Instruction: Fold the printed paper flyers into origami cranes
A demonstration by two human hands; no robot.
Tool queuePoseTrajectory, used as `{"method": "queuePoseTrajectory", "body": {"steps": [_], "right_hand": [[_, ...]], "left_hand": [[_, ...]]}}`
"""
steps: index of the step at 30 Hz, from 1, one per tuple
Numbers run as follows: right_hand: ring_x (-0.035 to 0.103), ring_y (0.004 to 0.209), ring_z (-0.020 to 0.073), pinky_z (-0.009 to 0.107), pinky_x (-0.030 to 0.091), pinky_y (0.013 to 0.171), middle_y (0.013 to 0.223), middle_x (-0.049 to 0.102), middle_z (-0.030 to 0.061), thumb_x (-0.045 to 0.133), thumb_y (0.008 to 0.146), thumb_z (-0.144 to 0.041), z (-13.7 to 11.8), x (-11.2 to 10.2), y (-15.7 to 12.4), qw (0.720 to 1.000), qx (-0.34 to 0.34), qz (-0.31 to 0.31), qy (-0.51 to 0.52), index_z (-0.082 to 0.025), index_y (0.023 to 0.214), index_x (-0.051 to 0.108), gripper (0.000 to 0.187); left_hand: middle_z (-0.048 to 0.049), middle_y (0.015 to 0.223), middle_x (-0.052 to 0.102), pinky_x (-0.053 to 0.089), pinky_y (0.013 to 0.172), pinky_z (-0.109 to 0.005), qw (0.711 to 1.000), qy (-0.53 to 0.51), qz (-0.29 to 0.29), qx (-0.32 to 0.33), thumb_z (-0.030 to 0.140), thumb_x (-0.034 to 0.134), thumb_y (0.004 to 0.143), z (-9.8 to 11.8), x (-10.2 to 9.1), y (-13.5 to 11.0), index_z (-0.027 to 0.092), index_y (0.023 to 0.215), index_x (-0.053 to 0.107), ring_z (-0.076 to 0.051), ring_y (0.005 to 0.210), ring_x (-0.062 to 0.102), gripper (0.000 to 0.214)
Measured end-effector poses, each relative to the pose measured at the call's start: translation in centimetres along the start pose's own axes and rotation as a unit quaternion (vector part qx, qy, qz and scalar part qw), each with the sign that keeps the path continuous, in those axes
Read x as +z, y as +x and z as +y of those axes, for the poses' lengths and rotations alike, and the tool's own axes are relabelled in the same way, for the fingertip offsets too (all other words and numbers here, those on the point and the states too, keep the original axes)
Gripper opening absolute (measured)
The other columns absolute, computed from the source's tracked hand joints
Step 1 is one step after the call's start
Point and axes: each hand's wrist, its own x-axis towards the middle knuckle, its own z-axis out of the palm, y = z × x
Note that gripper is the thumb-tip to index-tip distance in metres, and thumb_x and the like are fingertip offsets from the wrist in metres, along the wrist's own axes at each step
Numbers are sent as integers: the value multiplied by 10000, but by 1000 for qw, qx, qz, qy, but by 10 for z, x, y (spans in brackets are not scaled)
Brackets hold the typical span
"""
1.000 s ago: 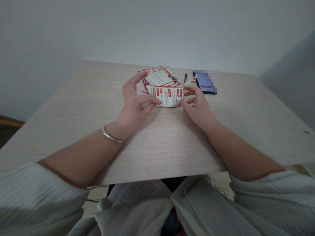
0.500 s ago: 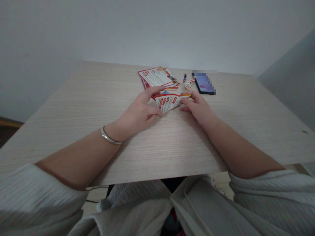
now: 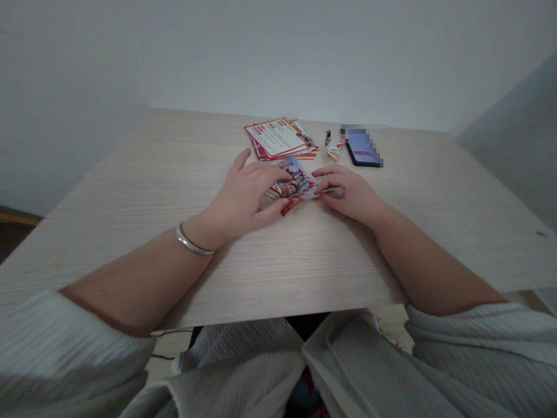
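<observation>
A folded colourful leaflet (image 3: 294, 186) lies flat on the wooden table (image 3: 174, 174) between my hands. My left hand (image 3: 245, 194) rests on its left part with the fingers stretched out flat, pressing it down. My right hand (image 3: 350, 191) holds the leaflet's right edge down, fingers pressed together on the paper. A silver bangle (image 3: 190, 243) sits on my left wrist.
A stack of red-and-white leaflets (image 3: 278, 138) lies further back on the table. To its right sit a small folded paper piece (image 3: 332, 145) and a dark phone (image 3: 362, 148). A pale wall stands behind the table.
The leaflet was held up off the table and bent between both hands. It has been folded over and laid flat, picture side up, and both hands have come down onto it.
</observation>
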Motion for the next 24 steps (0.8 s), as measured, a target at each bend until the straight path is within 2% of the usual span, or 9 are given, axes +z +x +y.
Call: {"method": "queuePoseTrajectory", "body": {"steps": [3,7,10,14,20,24], "right_hand": [[698,1180,272,504,528,1081,1237,756,74,645,775,-83,0,1,2,1000,-6,-13,-7,-246,837,752,205],[682,1209,304,539,516,1089,1287,733,115,688,786,-116,-2,-1,2,999,-9,-29,11,-244,842,766,160],[661,1255,319,555,495,1126,1338,705,123,770,803,-221,-4,-2,1,998,-6,-43,34,-257,895,798,103],[613,1347,319,559,443,1195,1437,658,87,824,815,-303,-7,-4,1,996,12,-66,66,-295,952,832,138],[566,1413,321,586,396,1229,1503,631,22,817,823,-289,-8,-2,3,995,-2,-86,51,-339,920,839,111],[576,1399,326,586,403,1215,1502,638,30,789,837,-280,-6,1,2,996,-31,-80,26,-338,928,838,119]], "left_hand": [[-45,1289,767,58,1291,-733,992,81,-91,39,430,494,1042,5,-3,3,260,1195,739,-340,1442,513,336],[10,1280,775,-1,1305,-718,984,105,-137,40,374,440,1074,8,-3,2,284,1106,770,-317,1488,468,343],[40,1272,777,-46,1318,-700,985,90,-143,30,368,470,1058,8,-2,1,315,1107,768,-293,1494,464,307],[17,1299,768,-27,1293,-758,989,80,-120,27,377,492,1051,9,0,0,323,1121,774,-332,1498,474,295],[-9,1294,770,-25,1270,-794,988,88,-130,14,396,477,1049,11,0,0,311,1148,764,-357,1497,466,315],[-20,1281,772,2,1263,-807,986,96,-134,20,389,454,1064,11,0,0,292,1148,770,-369,1468,495,341]]}}
